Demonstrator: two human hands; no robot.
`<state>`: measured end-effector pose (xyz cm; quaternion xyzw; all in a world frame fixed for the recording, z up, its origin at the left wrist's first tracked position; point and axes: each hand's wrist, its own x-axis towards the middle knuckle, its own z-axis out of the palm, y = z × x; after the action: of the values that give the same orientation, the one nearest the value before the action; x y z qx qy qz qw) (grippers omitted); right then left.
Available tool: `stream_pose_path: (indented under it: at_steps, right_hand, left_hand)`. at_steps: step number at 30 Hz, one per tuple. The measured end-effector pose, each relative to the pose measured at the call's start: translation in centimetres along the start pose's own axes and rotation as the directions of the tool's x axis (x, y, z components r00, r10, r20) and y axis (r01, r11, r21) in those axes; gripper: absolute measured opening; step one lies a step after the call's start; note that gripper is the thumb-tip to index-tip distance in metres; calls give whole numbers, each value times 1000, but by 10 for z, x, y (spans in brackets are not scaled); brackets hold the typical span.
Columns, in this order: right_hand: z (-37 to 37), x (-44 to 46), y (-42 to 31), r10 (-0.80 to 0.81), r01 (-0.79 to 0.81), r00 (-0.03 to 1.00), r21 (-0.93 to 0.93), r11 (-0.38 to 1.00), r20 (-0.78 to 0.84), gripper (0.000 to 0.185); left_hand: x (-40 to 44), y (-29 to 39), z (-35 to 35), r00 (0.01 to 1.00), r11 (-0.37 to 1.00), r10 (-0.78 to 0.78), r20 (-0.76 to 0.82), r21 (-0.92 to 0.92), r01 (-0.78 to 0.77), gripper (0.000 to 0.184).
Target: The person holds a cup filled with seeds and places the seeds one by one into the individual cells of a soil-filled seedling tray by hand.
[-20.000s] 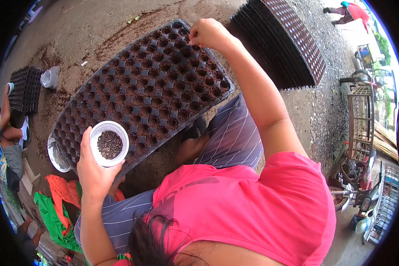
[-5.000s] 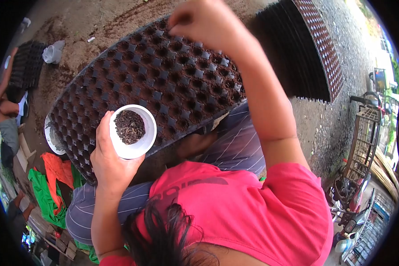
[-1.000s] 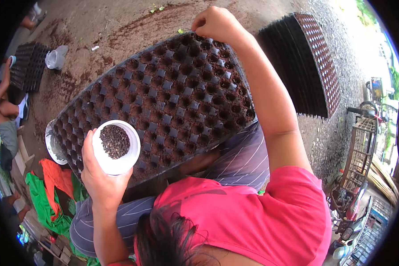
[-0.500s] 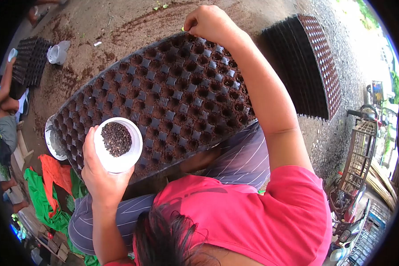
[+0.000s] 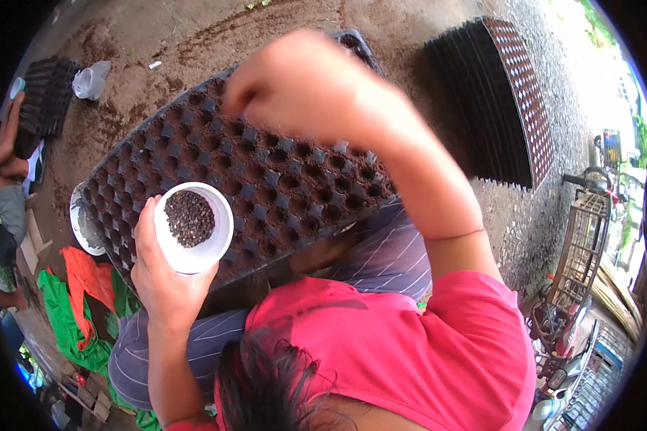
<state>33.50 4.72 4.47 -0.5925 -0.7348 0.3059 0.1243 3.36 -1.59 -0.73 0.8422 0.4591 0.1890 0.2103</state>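
My left hand (image 5: 167,291) is wrapped round a white plastic cup (image 5: 226,228) part full of small dark seeds (image 5: 190,218). The cup leans over the near left part of a black seedling tray (image 5: 255,195), whose round cells hold dark brown soil with hollows pressed in them. Above the tray's far half is my right hand (image 5: 295,90), blurred by motion, its fingers curled in and together. Whatever they may hold is hidden. The hand and forearm cover some of the far cells.
A tall stack of black trays (image 5: 482,108) stands at the right. Another stack (image 5: 47,97) and a clear plastic container (image 5: 88,84) are at the far left, near another person's arm (image 5: 7,133). Green cloth (image 5: 65,312) and orange cloth (image 5: 86,284) lie at the left. Carts stand at far right.
My right hand has moved from the tray's far edge back toward me and to the left, over the cells. My left hand and the cup have barely shifted.
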Motion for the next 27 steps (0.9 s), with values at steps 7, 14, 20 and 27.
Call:
stream_pose_path:
  at_steps: [7,14,20,27]
  right_hand:
    - [111,-4,-71,-408,436,889,-112,893,209,15]
    - [130,-4,-66,-474,474,880,-29,880,-5,11]
    - [31,-2,18,-41,44,969,6,999,-242,24]
    - [24,7,140,69,-150,928,-197,969,-366,19]
  left_hand:
    - [0,7,4,999,999,-14,43,39,12,105]
    - [-3,5,1,1000,1000,4,13,27,-4,105]
    - [-7,-2,-2,998,998,-63,-11,30,63,105]
    - [-11,-3,-1,999,999,-50,-22,4,50,105]
